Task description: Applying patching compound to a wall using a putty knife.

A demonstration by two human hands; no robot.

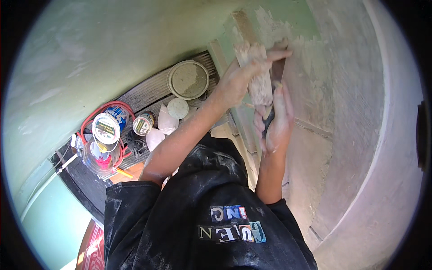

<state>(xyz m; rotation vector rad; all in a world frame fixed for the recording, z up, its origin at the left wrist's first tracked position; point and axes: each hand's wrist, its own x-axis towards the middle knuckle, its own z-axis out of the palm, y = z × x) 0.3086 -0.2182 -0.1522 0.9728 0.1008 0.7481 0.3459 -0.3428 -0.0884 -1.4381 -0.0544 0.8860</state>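
Note:
My left hand (238, 83) is closed around a narrow, putty-smeared board (262, 93), its fingers showing past the board's right edge. Just below and to the right, my right hand (279, 119) grips the dark handle of a putty knife (278, 69). The brownish blade points up beside the board, close to my left fingers, and is partly hidden. Both hands are coated in pale dust. In front of them rises a green wall (292, 22) with rough whitish filler patches.
To the left, a slatted dark bench (146, 92) bears a bucket of grey-green paste (189, 80), a white-lidded tub (106, 128), a small can (143, 123) and a red hose (85, 121). A grey plastered wall (355, 90) curves along the right.

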